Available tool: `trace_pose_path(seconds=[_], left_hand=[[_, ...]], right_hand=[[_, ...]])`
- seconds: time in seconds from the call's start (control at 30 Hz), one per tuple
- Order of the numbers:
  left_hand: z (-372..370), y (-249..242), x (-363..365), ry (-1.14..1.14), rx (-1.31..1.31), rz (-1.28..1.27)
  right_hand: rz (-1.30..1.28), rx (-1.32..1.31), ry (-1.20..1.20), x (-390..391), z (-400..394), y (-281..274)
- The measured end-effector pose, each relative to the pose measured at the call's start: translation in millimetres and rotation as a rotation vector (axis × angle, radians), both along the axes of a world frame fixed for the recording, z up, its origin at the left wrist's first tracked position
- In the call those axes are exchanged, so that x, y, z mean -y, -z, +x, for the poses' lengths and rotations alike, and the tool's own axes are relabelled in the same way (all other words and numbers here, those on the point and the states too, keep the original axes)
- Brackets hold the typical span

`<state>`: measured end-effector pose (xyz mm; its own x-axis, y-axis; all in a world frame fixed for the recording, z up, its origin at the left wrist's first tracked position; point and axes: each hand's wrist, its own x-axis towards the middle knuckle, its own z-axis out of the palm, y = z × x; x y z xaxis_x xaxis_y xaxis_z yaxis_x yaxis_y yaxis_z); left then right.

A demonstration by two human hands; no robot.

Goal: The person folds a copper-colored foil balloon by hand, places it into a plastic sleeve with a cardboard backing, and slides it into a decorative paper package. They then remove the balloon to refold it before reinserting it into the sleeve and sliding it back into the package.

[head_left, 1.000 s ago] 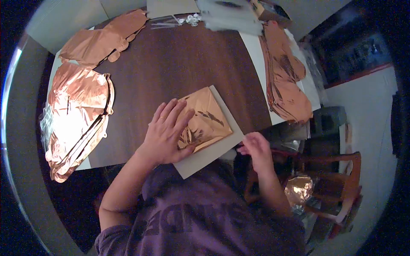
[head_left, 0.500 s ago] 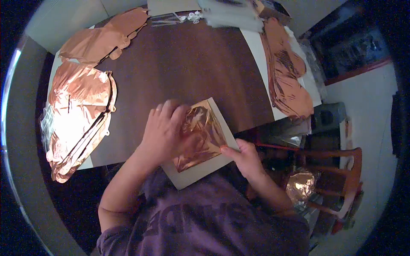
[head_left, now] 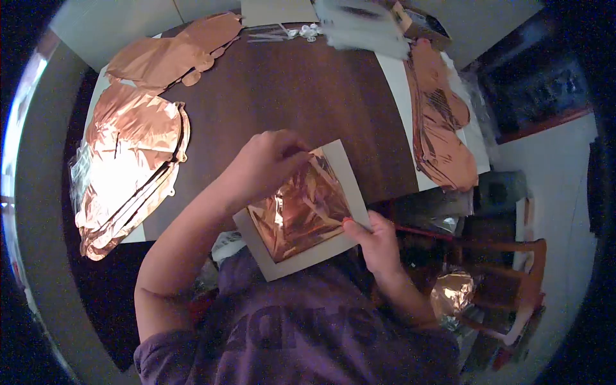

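A pale, flat card [head_left: 309,258] is held tilted just above my lap. On it lies a folded sheet of shiny copper-coloured foil [head_left: 298,215], creased and reflecting light. My right hand [head_left: 378,246] grips the card's right edge, thumb on top near the foil's corner and fingers underneath. Over the upper left of the card, my left hand [head_left: 273,159] has its fingers bent and pinched together at the foil's top edge. The hand itself covers part of the foil there.
Large flat copper-coloured foil shapes lie on the dark table [head_left: 289,90]: a bright foil piece [head_left: 131,151] at left, a foil piece [head_left: 154,61] behind it and a foil piece [head_left: 443,122] at right. Small white items [head_left: 305,31] sit at the back. A wooden chair [head_left: 529,276] stands at right.
My left hand has moved from over the middle of the foil to its top edge, uncovering more foil. My right hand still holds the card. The view has shifted slightly.
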<state>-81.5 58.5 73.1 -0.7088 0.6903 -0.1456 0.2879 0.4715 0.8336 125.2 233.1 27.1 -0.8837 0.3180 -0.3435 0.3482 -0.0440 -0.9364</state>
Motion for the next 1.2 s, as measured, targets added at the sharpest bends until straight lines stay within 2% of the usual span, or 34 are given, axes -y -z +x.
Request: trace_pose_path(seconds=[0.13, 0.23, 0.33, 0.43, 0.53, 0.63, 0.73, 0.83, 0.93, 1.03, 1.13, 1.2], left_hand=[[-5.1, -5.8, -3.1, -0.032, 0.067, -0.105], [-5.8, 7.3, 4.7, -0.014, 0.09, 0.281], [-12.4, -7.9, 15.9, 0.009, 0.204, 0.127], [-17.9, 5.3, 17.6, 0.026, 0.154, 0.13], [-19.2, 3.7, 10.9, 0.009, 0.087, -0.003], [-25.8, 7.2, 3.6, -0.064, 0.18, -0.137], [-35.7, 12.3, -0.8, -0.038, 0.191, -0.13], [-41.0, 6.3, -6.9, -0.036, 0.201, -0.208], [-47.4, 15.9, -9.7, -0.001, -0.1, -0.304], [-41.5, 23.0, -16.6, -0.088, -0.453, -0.56], [-37.2, 22.7, -18.2, -0.174, -0.789, -0.726], [-38.5, 25.8, -14.0, -0.158, -0.865, -0.579]], right_hand=[[0.016, -0.052, 0.046, -0.6, -2.8, 3.5], [-0.008, -0.043, 0.081, -0.1, -3.3, 1.4], [-0.037, -0.06, 0.098, 1.3, -3.4, 0.6], [-0.067, -0.045, 0.108, 3.3, -3.4, 2.4], [-0.079, -0.066, 0.105, 5.9, -6.4, 0.0], [-0.015, -0.068, 0.137, 10.0, -10.6, -2.3], [-0.037, -0.095, 0.182, 4.7, -10.8, 15.0], [0.139, -0.054, 0.158, 0.8, -15.9, 13.8], [0.177, -0.003, 0.183, 2.6, -24.1, 8.5], [0.313, -0.097, 0.164, 8.6, -36.3, 6.6], [0.395, 0.042, 0.137, 7.8, -47.4, 0.4], [0.368, -0.016, 0.161, 10.9, -50.1, 6.0]])
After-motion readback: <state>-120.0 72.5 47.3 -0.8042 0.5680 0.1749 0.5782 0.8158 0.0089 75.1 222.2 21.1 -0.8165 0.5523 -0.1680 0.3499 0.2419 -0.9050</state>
